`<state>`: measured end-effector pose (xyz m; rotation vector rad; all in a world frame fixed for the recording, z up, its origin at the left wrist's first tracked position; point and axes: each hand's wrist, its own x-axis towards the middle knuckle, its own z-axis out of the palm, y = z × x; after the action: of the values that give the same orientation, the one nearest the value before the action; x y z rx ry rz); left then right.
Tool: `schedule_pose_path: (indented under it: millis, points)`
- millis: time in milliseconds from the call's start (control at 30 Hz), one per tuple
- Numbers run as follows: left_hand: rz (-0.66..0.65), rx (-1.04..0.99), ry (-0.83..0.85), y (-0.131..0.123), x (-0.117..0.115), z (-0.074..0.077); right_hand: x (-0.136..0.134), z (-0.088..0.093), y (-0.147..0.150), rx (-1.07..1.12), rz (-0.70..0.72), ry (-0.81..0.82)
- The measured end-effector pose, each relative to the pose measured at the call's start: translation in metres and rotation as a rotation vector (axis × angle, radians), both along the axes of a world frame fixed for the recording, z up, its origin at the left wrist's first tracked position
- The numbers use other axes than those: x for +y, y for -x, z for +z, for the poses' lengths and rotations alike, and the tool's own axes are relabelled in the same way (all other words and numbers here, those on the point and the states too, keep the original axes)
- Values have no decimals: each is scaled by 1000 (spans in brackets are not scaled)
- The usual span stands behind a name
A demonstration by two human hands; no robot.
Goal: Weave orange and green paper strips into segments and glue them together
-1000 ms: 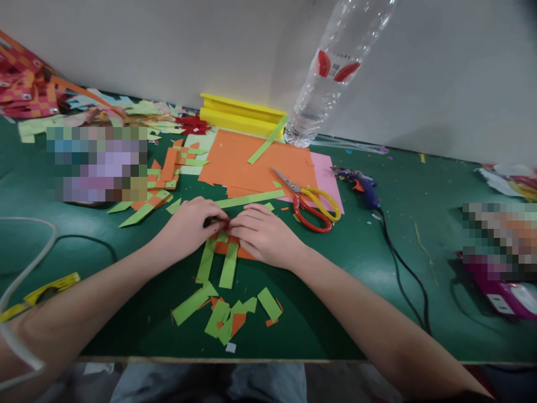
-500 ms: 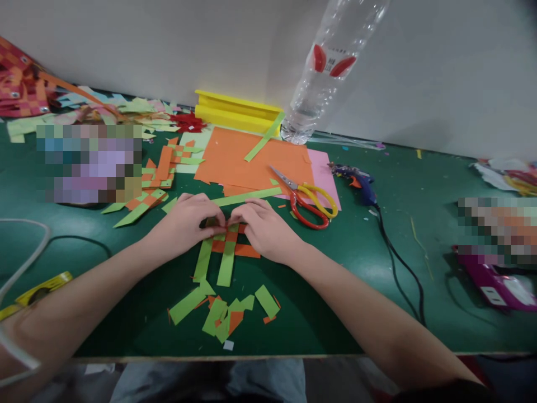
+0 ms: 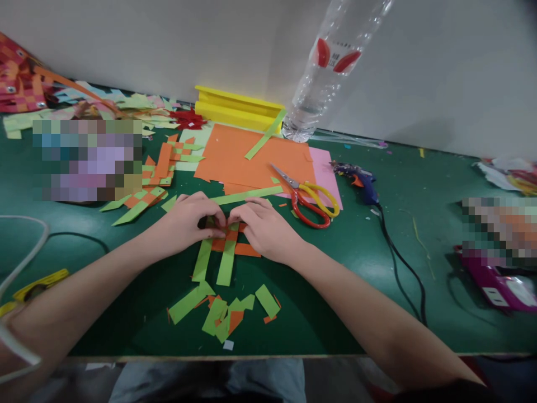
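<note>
Head view: from where I stand, the bare left hand (image 3: 191,224) and bare right hand (image 3: 268,232) meet at the centre of the frame, over a woven piece of orange and lime-green paper strips (image 3: 226,252). The left thumb and fingertips pinch its upper part; the right fingers bend down beside them, but their thumb is hidden, so I cannot tell whether they pinch or only press. I'd judge this to be the weaving step, with strips being crossed or tightened; the next move calls for holding that crossing firm so nothing slips.

Cut green and orange paper scraps (image 3: 215,316) litter the glossy green table (image 3: 314,313) at lower centre. Right of centre lie red-and-yellow-handled scissors (image 3: 296,187), partly over orange paper sheets (image 3: 230,157), and farther right a blue glue gun (image 3: 364,184). A clear plastic bottle (image 3: 312,95) stands at upper centre, before a plain grey wall (image 3: 146,45).
</note>
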<state>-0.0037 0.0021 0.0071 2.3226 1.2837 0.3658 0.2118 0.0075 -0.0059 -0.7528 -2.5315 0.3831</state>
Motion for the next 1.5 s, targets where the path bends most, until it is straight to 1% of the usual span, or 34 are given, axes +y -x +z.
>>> schedule_pose_path:
  millis: [200,367,533,900,1200,1367,1500]
  points:
    - [-82,-8,22,3,-1,2,0,-1,0,-11,-1,-4]
    - [-185,5,-22,9,1,4,0,-1,0,-2,6,-2]
    - [-232,9,-41,11,1,5,0,-2,0,-3,-1,-4]
    - [-230,8,-46,9,0,4,0,-3,-1,-5,0,18]
    - [-215,-8,-40,7,-1,3,0,-3,0,-12,-2,-5]
    - [-248,39,-72,8,-1,4,0,-3,0,-4,-3,8]
    - [-292,33,-97,7,-2,4,0,-2,0,2,9,15]
